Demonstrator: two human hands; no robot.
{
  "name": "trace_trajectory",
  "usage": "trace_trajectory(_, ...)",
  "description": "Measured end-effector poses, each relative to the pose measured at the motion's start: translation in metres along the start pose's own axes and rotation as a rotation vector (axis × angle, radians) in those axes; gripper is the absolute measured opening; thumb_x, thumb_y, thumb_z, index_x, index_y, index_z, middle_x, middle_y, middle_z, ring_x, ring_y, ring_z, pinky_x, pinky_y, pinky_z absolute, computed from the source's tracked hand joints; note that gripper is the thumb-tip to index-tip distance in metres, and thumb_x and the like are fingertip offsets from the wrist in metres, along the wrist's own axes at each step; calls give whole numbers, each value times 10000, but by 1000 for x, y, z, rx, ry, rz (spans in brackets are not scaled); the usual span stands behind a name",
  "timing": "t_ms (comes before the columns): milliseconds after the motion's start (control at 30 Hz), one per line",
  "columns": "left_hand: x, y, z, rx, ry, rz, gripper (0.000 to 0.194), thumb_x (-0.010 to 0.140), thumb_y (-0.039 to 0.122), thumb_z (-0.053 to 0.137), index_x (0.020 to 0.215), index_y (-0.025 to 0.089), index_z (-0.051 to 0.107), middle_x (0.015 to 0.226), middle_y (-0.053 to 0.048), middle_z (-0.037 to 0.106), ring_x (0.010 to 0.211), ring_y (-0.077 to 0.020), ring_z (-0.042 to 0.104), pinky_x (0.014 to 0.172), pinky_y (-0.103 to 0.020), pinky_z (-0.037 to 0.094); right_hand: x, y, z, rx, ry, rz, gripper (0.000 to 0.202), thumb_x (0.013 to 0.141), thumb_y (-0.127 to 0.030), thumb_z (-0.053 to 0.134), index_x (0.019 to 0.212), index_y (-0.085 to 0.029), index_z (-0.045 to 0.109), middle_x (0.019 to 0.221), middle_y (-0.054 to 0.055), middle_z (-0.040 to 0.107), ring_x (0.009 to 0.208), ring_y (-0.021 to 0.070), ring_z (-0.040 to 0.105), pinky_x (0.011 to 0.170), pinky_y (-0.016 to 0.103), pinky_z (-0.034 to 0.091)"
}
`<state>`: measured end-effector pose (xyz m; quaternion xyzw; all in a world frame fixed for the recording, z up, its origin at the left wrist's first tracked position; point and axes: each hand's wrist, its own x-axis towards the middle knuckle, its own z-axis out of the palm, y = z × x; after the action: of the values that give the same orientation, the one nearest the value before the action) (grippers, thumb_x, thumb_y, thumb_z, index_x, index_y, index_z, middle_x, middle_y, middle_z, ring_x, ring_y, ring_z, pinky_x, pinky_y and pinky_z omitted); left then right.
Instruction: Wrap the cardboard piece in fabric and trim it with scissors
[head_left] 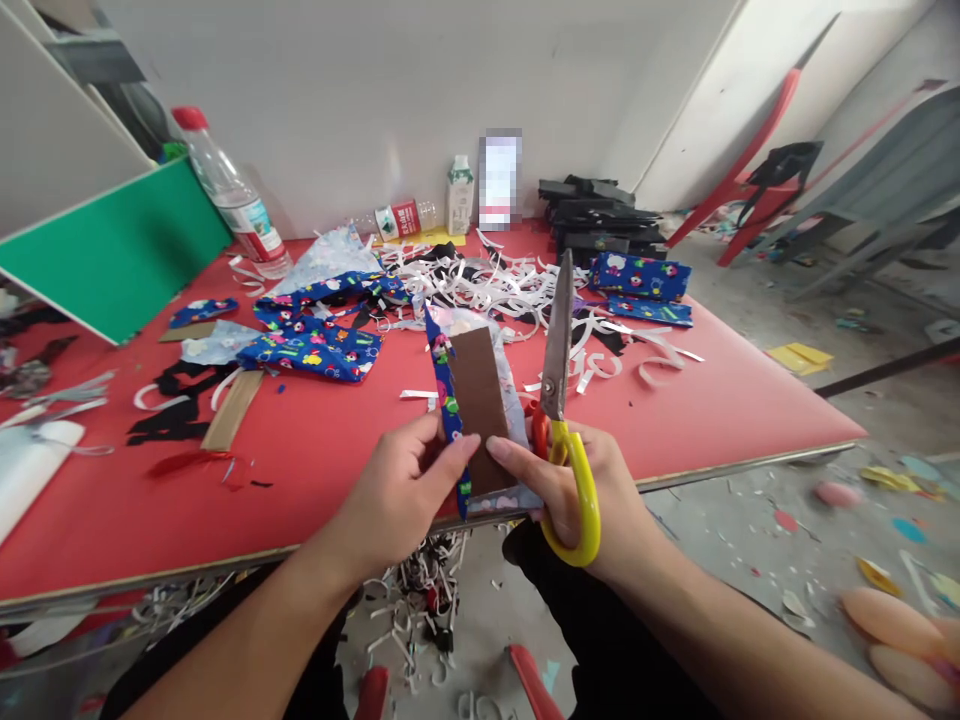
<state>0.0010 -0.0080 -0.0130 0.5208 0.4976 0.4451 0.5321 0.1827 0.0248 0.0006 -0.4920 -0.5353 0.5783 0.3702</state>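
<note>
My left hand [401, 485] pinches the left side of a flat brown cardboard piece [480, 395] and the blue patterned fabric [448, 400] folded along that edge. The fabric's pale reverse side [514, 405] shows to the right of the cardboard. My right hand [592, 490] presses its thumb on the cardboard's lower right. It also holds scissors [556, 370] with yellow and red handles, blades pointing up and looking closed. Both hands are close together over the table's front edge. The right fingers under the fabric are hidden.
White paper strips [480, 285] pile up on the red table [720, 390]. Blue patterned fabric pieces [322, 345] lie left, with folded ones [641, 275] at right. A plastic bottle [244, 210], a stack of black pieces [604, 215] and a green board [120, 245] stand around them. Scraps litter the floor.
</note>
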Motion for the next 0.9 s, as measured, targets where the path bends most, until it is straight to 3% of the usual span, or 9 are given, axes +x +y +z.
trace_trajectory(100, -4, -1, 2, -51, -120, -19, 466, 898, 343, 807, 1323, 259, 634, 1151, -71, 738, 953, -214, 695, 853, -338, 565, 0, -2, -3, -26, 46, 8, 477, 742, -546, 785, 582, -253, 444, 467, -80, 387, 402, 91, 371, 356, 241, 320)
trace_trajectory(167, -4, -3, 2, -87, -127, -13, 450, 903, 401, 799, 1298, 239, 656, 1113, -85, 742, 960, -236, 701, 847, -356, 572, -1, -1, -3, -47, 39, -2, 474, 738, -543, 788, 577, -247, 454, 479, -77, 391, 419, 87, 368, 368, 239, 334)
trace_trajectory(300, -1, -7, 2, -63, 37, 5, 364, 1038, 525, 570, 988, 200, 727, 889, -64, 726, 885, -222, 694, 797, -341, 566, -2, 3, -2, -54, 3, -11, 409, 745, -526, 795, 634, -226, 541, 535, -57, 466, 471, 95, 404, 414, 245, 380)
trace_trajectory(400, 1, -6, 2, -46, -54, -21, 278, 987, 404, 695, 1214, 243, 701, 1063, -67, 751, 1001, -234, 705, 882, -358, 572, 0, 5, -2, -45, 15, 10, 437, 749, -544, 786, 619, -238, 503, 500, -68, 435, 443, 94, 387, 390, 243, 349)
trace_trajectory(500, -1, -3, 3, -110, -170, -69, 549, 889, 297, 825, 1391, 310, 603, 1255, -71, 730, 1102, -248, 706, 931, -372, 578, 2, 4, -3, -57, 30, 11, 464, 747, -570, 778, 613, -240, 481, 494, -68, 430, 439, 93, 386, 383, 237, 321)
trace_trajectory(567, -2, -2, 4, -190, -200, -72, 543, 882, 322, 838, 1378, 308, 617, 1297, -70, 723, 1126, -242, 706, 959, -367, 574, 2, 3, -4, -75, 40, -9, 467, 739, -565, 782, 611, -238, 475, 499, -70, 422, 451, 89, 374, 393, 233, 316)
trace_trajectory(667, -1, -3, 3, -196, -78, -52, 247, 974, 451, 720, 1081, 229, 733, 1044, -49, 761, 934, -179, 714, 834, -285, 571, 1, 3, -3, -76, 21, -15, 440, 746, -555, 781, 634, -227, 511, 523, -65, 438, 475, 90, 376, 415, 235, 324)
trace_trajectory(733, 1, -3, 2, -135, 83, -22, 313, 992, 486, 684, 874, 198, 717, 816, -15, 710, 746, -131, 654, 694, -233, 529, 0, 4, -3, -68, -23, -11, 402, 768, -538, 773, 665, -216, 555, 552, -53, 474, 495, 94, 393, 443, 242, 347)
trace_trajectory(900, 9, 2, -3, -355, 369, 86, 196, 879, 390, 828, 892, 201, 776, 798, -5, 744, 710, -112, 657, 709, -210, 539, -5, 8, 0, -73, -175, 42, 414, 786, -505, 778, 638, -227, 508, 533, -66, 428, 476, 84, 341, 441, 245, 288)
